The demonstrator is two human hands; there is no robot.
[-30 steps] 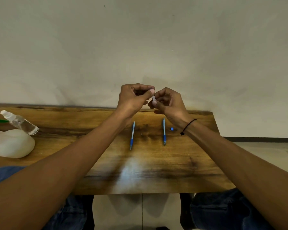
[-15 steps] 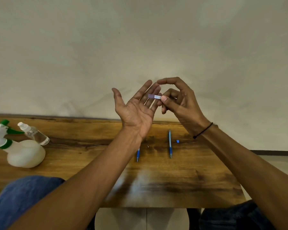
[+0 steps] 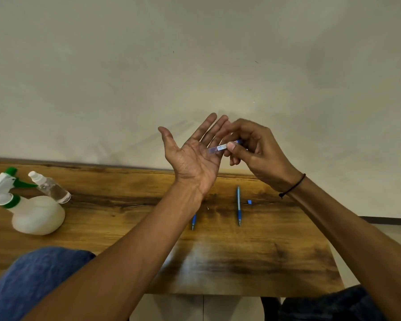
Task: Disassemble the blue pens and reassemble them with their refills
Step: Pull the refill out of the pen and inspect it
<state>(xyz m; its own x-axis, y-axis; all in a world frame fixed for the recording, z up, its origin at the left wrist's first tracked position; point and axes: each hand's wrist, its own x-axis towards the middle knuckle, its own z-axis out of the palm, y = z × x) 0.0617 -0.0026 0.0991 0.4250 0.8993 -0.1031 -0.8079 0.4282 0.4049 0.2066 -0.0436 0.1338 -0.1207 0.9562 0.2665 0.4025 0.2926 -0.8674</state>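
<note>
My left hand [image 3: 192, 156] is raised above the table, palm up, with its fingers spread straight. My right hand [image 3: 255, 154] pinches a clear blue pen barrel [image 3: 220, 148] and holds its open end against my left palm. On the wooden table [image 3: 264, 258] lies a whole blue pen [image 3: 238, 206], tip toward me. A second blue pen [image 3: 193, 222] lies to its left, mostly hidden behind my left wrist. A small blue pen piece [image 3: 249, 201] sits right of the whole pen. A tiny metal part [image 3: 208, 207] lies between the two pens.
A white spray bottle with a green trigger [image 3: 33, 214] and a small clear bottle [image 3: 50, 187] stand at the table's left. A plain wall rises behind the far edge. My knees in blue jeans [image 3: 33, 281] show below the near edge.
My left hand let go and opened palm up. My right hand turned the barrel and brought it down onto the left palm. The camera tilted, so the table sits lower in view.
</note>
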